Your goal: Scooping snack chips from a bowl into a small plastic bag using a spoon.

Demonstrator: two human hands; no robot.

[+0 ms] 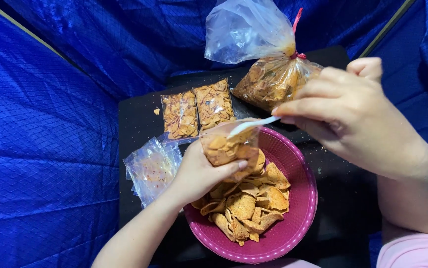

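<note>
At frame centre the left hand (201, 171) grips a small clear pouch (229, 144) over the pink bowl (300, 208); keep its mouth open, upright. The right hand (353, 114), fingers pinched on a white spoon (251, 125), should tip chips in gently

We see a small clear pouch (230, 144), half full of orange chips, held upright above the magenta bowl (303, 198); a white spoon (251, 124) dips into its open top.

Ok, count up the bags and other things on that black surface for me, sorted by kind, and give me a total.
Small filled chip packets lying flat: 2
Small packet being filled, in the left hand: 1
Large tied bag of chips: 1
Stack of empty clear packets, counted as one: 1
Pink bowl of chips: 1
White spoon in the right hand: 1
Total: 7
</note>
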